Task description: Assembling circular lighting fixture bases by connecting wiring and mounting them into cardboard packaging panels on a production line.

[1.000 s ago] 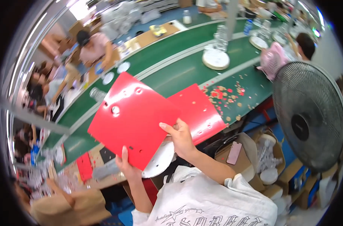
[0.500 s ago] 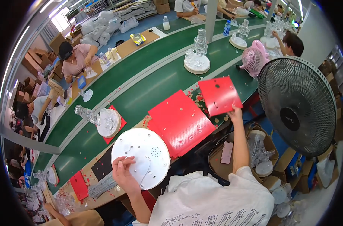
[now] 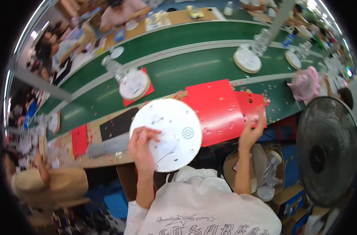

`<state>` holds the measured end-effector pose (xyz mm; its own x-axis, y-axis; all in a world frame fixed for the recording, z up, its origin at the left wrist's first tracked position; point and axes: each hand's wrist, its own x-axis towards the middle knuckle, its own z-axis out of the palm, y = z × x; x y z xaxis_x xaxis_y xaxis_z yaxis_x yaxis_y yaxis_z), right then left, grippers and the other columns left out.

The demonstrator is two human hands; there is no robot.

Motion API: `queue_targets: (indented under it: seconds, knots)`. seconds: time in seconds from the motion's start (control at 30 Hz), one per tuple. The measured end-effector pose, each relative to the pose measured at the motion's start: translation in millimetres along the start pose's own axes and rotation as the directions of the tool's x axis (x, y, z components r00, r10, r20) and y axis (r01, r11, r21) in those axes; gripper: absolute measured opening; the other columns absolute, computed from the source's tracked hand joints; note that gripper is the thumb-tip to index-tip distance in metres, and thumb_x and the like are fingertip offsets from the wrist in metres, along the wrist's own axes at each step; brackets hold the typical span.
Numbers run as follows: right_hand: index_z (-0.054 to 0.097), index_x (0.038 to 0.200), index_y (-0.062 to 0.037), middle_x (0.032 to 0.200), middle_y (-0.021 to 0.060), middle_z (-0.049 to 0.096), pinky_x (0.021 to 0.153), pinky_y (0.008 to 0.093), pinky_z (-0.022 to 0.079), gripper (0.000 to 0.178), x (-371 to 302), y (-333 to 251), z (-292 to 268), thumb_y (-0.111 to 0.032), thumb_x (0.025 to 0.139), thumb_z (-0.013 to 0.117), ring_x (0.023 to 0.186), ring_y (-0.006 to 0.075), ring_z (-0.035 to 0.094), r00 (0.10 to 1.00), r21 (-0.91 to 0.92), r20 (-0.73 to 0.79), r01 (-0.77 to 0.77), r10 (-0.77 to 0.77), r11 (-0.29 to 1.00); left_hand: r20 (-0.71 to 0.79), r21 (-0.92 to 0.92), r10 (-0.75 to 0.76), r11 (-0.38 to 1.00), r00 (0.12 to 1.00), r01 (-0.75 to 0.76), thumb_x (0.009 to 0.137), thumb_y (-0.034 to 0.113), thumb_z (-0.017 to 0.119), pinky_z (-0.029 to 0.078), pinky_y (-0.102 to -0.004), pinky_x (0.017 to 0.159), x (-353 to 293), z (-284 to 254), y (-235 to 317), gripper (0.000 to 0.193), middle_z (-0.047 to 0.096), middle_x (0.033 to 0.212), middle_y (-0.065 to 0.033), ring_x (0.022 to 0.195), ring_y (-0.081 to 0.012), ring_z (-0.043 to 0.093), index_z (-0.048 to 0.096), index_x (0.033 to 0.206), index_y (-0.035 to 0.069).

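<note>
A white round plastic base (image 3: 174, 113), with a cluster of small holes and several screw holes, faces up in front of me. My left hand (image 3: 142, 145) is over its left side, thumb and fingertips drawn together; whatever they may pinch is too small to make out. My right hand (image 3: 252, 133) is raised with fingers apart and slightly blurred, in front of a smaller red sheet (image 3: 251, 103) with dark holes. That sheet lies against the right edge of a large ribbed red sheet (image 3: 213, 109), which is next to the base.
A clear figure on a round base (image 3: 134, 84) lies on red card upon the green conveyor (image 3: 182, 68). Grey wires (image 3: 108, 147) and a black sheet (image 3: 117, 123) are left. A black fan (image 3: 323, 152) and pink fan (image 3: 305, 84) stand right. Co-workers sit nearby.
My right hand has let go of the smaller red sheet, which now lies beside the large one. The view has turned to the right; my left hand stays over the white base.
</note>
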<state>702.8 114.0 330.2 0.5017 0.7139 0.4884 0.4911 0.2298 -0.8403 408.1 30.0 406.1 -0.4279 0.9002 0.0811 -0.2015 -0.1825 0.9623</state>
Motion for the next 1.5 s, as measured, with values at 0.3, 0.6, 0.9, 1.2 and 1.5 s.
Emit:
queue_targets:
  seconds: [0.3,0.6,0.9,1.2,1.5]
  knots:
    - [0.074,0.109,-0.019,0.123,-0.0027,0.068,0.079,0.0363,0.045,0.044,-84,-121,26,-0.045,0.073,0.081,0.107,0.0201,0.065,0.31,0.462,0.649,0.566,-0.695,0.683,-0.269,0.357,0.417,0.88,0.868,-0.313,0.1,0.013,0.047,0.044,-0.0355,0.093,-26,-13,-11,0.019,0.061,0.096,-0.0151,0.097,-0.0225,0.06,0.054,0.1,-0.004]
    - [0.074,0.112,-0.0188,0.124,-0.0021,0.068,0.072,0.0314,0.047,0.046,-82,-110,30,-0.048,0.078,0.078,0.108,0.0192,0.066,0.313,0.459,0.589,0.629,-0.745,0.627,-0.244,0.545,0.007,0.828,0.97,0.131,0.085,0.007,0.075,0.041,-0.0232,0.058,-97,-41,-33,0.02,0.058,0.069,0.0001,0.064,-0.0059,0.051,0.057,0.083,-0.001]
    - [0.069,0.116,-0.0042,0.127,0.0151,0.064,0.105,0.0484,0.041,0.029,36,-7,9,-0.021,0.093,0.06,0.124,0.0362,0.055,0.907,0.07,0.216,0.354,-0.36,0.933,-0.192,0.487,-0.173,0.838,0.966,0.247,0.103,0.021,0.054,0.04,-0.0236,0.053,-83,-37,-15,0.047,0.069,0.066,-0.0121,0.061,-0.0152,0.065,0.063,0.065,-0.005]
    - [0.009,0.161,-0.0114,0.167,0.0167,-0.009,0.114,0.0724,0.013,0.13,15,302,2,-0.072,0.065,0.073,0.155,0.0361,-0.004,0.665,-0.822,0.477,0.108,0.574,0.559,-0.114,0.188,-0.277,0.937,0.954,0.295,0.104,0.022,0.053,0.044,-0.0234,0.045,-66,-32,-17,0.046,0.066,0.064,-0.0178,0.054,-0.0232,0.067,0.058,0.067,-0.004]
    - [0.019,0.158,-0.0036,0.165,0.025,0.011,0.119,0.0597,0.021,0.122,42,296,-20,-0.064,0.069,0.077,0.152,0.0427,0.012,0.614,-0.671,0.578,-0.017,0.537,0.741,-0.093,0.134,-0.363,0.918,0.927,0.373,0.105,0.022,0.053,0.035,-0.0236,0.039,-61,-32,-13,0.045,0.067,0.066,-0.0182,0.046,-0.0169,0.06,0.06,0.07,-0.004]
